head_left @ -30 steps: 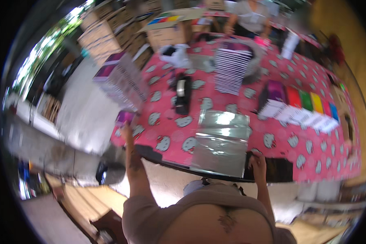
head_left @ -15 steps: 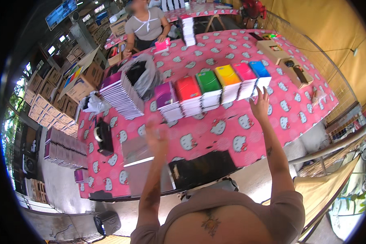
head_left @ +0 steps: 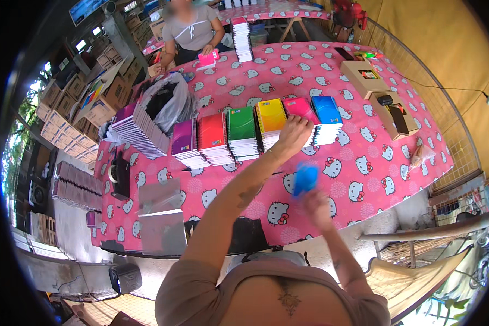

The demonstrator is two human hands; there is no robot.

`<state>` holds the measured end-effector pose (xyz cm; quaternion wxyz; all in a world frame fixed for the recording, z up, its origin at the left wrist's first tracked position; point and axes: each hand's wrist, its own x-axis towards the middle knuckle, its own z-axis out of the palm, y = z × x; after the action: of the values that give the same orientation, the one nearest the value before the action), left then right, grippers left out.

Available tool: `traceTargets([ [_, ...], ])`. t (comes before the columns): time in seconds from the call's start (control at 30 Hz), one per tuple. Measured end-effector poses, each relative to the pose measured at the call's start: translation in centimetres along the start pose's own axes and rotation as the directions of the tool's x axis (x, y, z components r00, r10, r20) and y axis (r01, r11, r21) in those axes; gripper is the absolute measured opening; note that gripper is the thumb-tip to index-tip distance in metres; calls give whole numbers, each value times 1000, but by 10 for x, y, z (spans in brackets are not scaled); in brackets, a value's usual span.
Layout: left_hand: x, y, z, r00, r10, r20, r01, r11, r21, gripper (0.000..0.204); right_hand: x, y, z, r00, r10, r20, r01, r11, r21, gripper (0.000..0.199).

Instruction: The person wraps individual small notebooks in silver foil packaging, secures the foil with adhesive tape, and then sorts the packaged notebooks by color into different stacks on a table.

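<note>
It looks like the picking-up step. The right hand (head_left: 317,205) holds a blue notebook (head_left: 306,179) over the near tabletop (head_left: 255,195). Farther off, the left hand (head_left: 295,134) touches the pink notebook stack (head_left: 299,106), grip unclear; taking one calls for a careful pinch.

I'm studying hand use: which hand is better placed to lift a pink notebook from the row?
Probably the left hand, at the pink stack; the right hand holds a blurred blue item.

Six lined-up notebook stacks (head_left: 268,120), one tape dispenser (head_left: 120,182)
</note>
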<state>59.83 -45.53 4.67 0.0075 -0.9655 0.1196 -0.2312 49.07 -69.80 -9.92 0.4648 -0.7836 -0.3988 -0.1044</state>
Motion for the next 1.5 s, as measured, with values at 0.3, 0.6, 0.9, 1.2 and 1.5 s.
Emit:
traceTargets([
  [0.3, -94, 52, -93, 938, -298, 179, 338, 901, -271, 25, 111, -24, -30, 939, 262, -224, -215, 953, 213, 25],
  [0.6, -132, 23, -2, 814, -581, -23, 526, 752, -398, 37, 235, 16, 34, 909, -398, 119, 410, 812, -415, 41],
  [0.9, -127, -64, -96, 934, -223, -279, 227, 974, -19, 38, 2, -39, 11, 887, -119, 446, 212, 963, -165, 44],
  [1.2, -125, 39, -68, 749, -232, 621, 424, 888, -179, 46, 161, -34, -1, 989, -145, -31, 128, 938, -321, 53],
  [1.5, -83, -19, -31, 913, -229, -337, 257, 966, 39, 37, 220, -8, -27, 964, -172, -204, 103, 945, -310, 30],
])
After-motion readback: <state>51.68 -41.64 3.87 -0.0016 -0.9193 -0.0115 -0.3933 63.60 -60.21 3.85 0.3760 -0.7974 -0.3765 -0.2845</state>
